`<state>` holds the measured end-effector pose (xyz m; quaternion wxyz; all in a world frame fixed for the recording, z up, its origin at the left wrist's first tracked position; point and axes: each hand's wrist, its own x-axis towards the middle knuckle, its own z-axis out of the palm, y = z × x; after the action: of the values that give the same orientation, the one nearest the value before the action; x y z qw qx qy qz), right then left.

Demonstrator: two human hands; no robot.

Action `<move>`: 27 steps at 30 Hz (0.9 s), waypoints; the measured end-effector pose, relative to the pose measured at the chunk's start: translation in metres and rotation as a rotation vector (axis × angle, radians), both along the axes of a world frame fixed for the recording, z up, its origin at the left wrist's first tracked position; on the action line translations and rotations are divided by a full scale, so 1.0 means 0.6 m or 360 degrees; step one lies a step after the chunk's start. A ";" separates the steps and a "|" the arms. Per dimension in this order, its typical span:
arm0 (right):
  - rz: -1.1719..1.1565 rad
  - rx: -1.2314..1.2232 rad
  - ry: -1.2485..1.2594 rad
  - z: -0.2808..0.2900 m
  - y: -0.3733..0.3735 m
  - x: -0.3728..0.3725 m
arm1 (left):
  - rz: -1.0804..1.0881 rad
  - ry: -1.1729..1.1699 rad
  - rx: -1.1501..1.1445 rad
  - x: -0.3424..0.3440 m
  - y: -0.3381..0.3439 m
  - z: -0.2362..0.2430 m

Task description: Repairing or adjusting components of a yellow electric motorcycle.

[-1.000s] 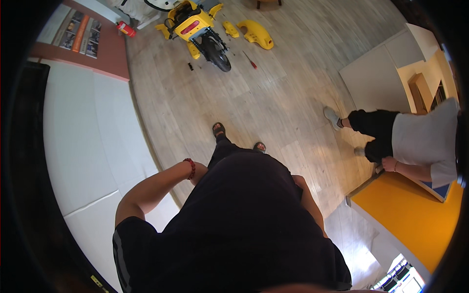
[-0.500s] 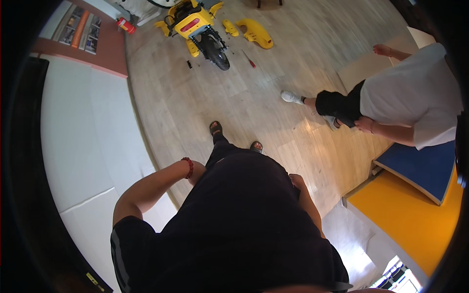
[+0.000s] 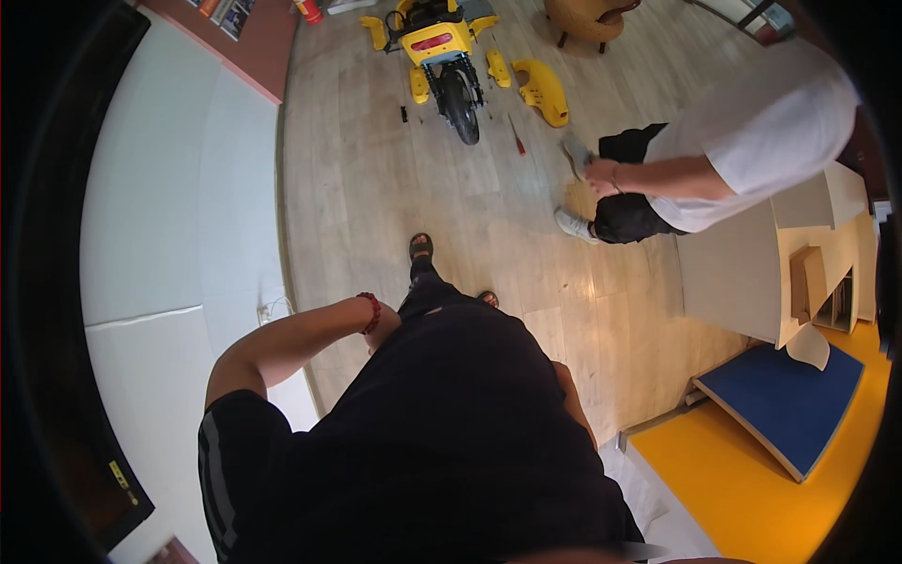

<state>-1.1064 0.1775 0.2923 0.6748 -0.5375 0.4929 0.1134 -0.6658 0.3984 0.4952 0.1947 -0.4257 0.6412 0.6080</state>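
My left hand (image 3: 383, 324) is at my waist beside my dark shirt (image 3: 451, 395), a red bead bracelet (image 3: 370, 312) on its wrist. The shirt and the angle hide its fingers. On the other side my right arm (image 3: 575, 404) hangs close to my body; the hand is mostly hidden by the shirt, its fingers out of sight. I see nothing held in either hand. Ahead on the floor stands a yellow motorcycle (image 3: 440, 42), its black rear wheel (image 3: 459, 105) toward me. A loose yellow curved panel (image 3: 542, 92) and a screwdriver with a red handle (image 3: 520, 144) lie to its right.
Another person in a white shirt (image 3: 742, 141) walks at the right. White cabinets (image 3: 728, 277), a blue panel (image 3: 785, 399) and a yellow surface (image 3: 695, 470) are at the right. A white surface (image 3: 178, 216) runs along the left. A brown chair (image 3: 587, 21) stands far off.
The view has shifted, so the motorcycle and its parts sit farther right. The other person has moved forward, uncovering the white cabinets. My right hand has slipped more behind my shirt.
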 end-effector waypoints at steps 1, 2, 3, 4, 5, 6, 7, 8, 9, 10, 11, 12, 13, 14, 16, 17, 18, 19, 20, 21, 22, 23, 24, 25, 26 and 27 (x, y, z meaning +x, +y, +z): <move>-0.0209 0.0260 0.0089 0.000 -0.006 0.005 | -0.0012 -0.0051 -0.0032 -0.001 0.004 -0.006; -0.0187 0.0298 0.0097 -0.002 -0.012 0.010 | -0.0028 -0.0104 -0.0084 -0.001 0.007 -0.011; -0.0253 0.0398 0.0147 -0.004 -0.018 0.016 | -0.0017 -0.0112 -0.0067 -0.002 0.009 -0.015; -0.0316 0.0431 0.0223 -0.006 -0.023 0.020 | 0.0005 -0.0106 -0.0062 -0.002 0.011 -0.019; -0.0315 0.0497 0.0195 -0.008 -0.027 0.023 | 0.0028 -0.0098 -0.0054 -0.003 0.011 -0.020; -0.0337 0.0523 0.0232 -0.009 -0.030 0.025 | 0.0032 -0.0100 -0.0056 -0.003 0.011 -0.021; -0.0360 0.0548 0.0269 -0.011 -0.033 0.027 | 0.0005 -0.0094 -0.0072 -0.002 0.009 -0.021; -0.0355 0.0542 0.0265 -0.012 -0.034 0.028 | -0.0021 -0.0089 -0.0092 -0.002 0.008 -0.020; -0.0400 0.0531 0.0314 -0.012 -0.036 0.028 | -0.0016 -0.0097 -0.0096 -0.001 0.005 -0.018; -0.0456 0.0501 0.0347 -0.013 -0.036 0.028 | -0.0024 -0.0111 0.0041 0.000 0.004 -0.017; -0.0443 0.0522 0.0361 -0.013 -0.037 0.028 | -0.0033 -0.0119 0.0183 0.001 0.003 -0.016; -0.0447 0.0580 0.0299 -0.013 -0.036 0.029 | -0.0032 -0.0117 0.0184 0.002 0.004 -0.017; -0.0454 0.0638 0.0234 -0.012 -0.035 0.029 | -0.0028 -0.0131 0.0069 0.002 0.005 -0.020; -0.0458 0.0640 0.0233 -0.011 -0.034 0.030 | -0.0056 -0.0127 -0.0057 0.003 0.008 -0.024; -0.0496 0.0619 0.0258 -0.006 -0.028 0.033 | -0.0032 -0.0132 -0.0044 0.004 0.015 -0.036; -0.0486 0.0660 0.0208 -0.001 -0.024 0.035 | -0.0017 -0.0122 -0.0067 0.004 0.019 -0.043; -0.0481 0.0605 0.0252 0.005 -0.021 0.037 | -0.0036 -0.0120 -0.0045 0.005 0.022 -0.050; -0.0475 0.0510 0.0291 0.012 -0.018 0.040 | -0.0073 -0.0113 -0.0072 0.005 0.024 -0.055; -0.0479 0.0551 0.0293 0.021 -0.014 0.042 | -0.0095 -0.0115 -0.0137 0.006 0.026 -0.059; -0.0387 0.0461 0.0225 0.030 -0.009 0.044 | -0.0113 -0.0106 -0.0100 0.006 0.027 -0.062; -0.0292 0.0327 0.0200 0.040 -0.007 0.048 | -0.0095 -0.0012 -0.0120 0.007 0.027 -0.063; -0.0298 0.0368 0.0151 0.049 -0.004 0.051 | -0.0087 0.0032 -0.0131 0.007 0.026 -0.063; -0.0161 0.0238 0.0160 0.058 -0.002 0.052 | -0.0079 0.0076 -0.0143 0.007 0.026 -0.061; -0.0021 0.0071 0.0132 0.065 0.001 0.052 | -0.0214 -0.0101 -0.0014 0.006 0.025 -0.059; -0.0026 0.0106 0.0167 0.071 0.005 0.053 | -0.0347 -0.0280 0.0114 0.006 0.025 -0.057; 0.0025 0.0052 0.0138 0.075 0.008 0.053 | -0.0347 -0.0283 0.0112 0.005 0.026 -0.056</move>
<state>-1.0748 0.1823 0.3374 0.6606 -0.5248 0.5156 0.1498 -0.6626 0.4138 0.4615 0.3305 -0.3985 0.6422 0.5653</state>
